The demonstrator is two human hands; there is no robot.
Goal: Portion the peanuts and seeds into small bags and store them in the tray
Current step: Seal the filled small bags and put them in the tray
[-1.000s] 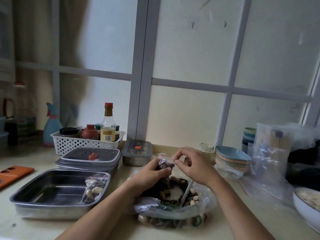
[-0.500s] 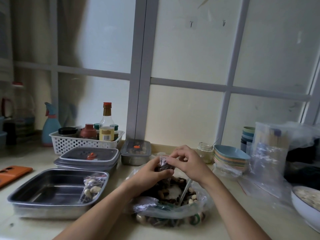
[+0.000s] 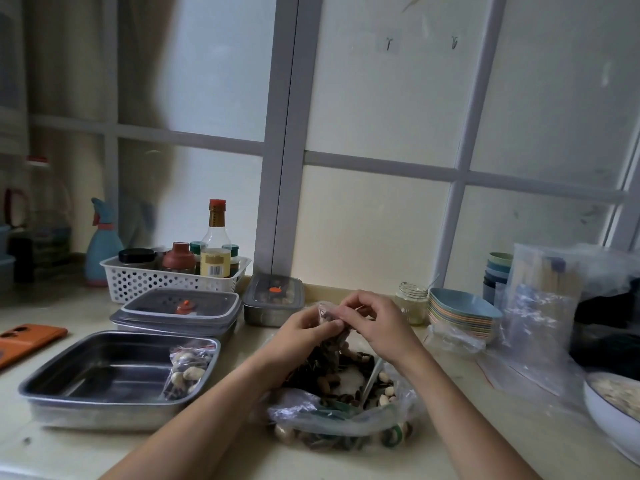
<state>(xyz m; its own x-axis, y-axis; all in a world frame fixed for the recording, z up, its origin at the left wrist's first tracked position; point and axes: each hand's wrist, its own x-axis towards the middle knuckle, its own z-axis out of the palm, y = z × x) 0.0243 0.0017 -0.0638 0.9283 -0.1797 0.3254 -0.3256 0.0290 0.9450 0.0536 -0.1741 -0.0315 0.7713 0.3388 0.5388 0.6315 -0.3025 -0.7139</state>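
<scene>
At the near centre of the pale surface (image 3: 69, 452), both hands meet above a large clear plastic bag (image 3: 343, 415) that lies open and holds mixed peanuts and dark seeds. The left hand (image 3: 304, 336) and the right hand (image 3: 379, 323) hold between them a small clear plastic bag (image 3: 329, 348), raised upright over the large bag and packed with dark seeds. The fingers of the left hand are curled round the small bag's upper left side. The fingers and thumb of the right hand are pressed together on its top edge, pinching it. A metal spoon (image 3: 372, 375) stands slanted in the large bag, its handle rising toward the right wrist.

To the left, apart from the large bag, sits a square stainless-steel tray (image 3: 93, 368). A filled small bag (image 3: 187, 367) of peanuts and seeds leans against its right inner wall. Just beyond the tray lie two stacked flat containers with grey lids (image 3: 180, 308), and to their right is a small lidded steel box (image 3: 273, 301). Farther back, a white perforated basket (image 3: 162, 280) holds bottles and jars. An orange phone (image 3: 26, 341) lies at the left edge of the view. On the right stand a glass jar (image 3: 412, 303), a stack of pastel plates (image 3: 462, 315), a pile of clear bags (image 3: 540, 306) and, at the near right edge, a white bowl (image 3: 606, 417).
</scene>
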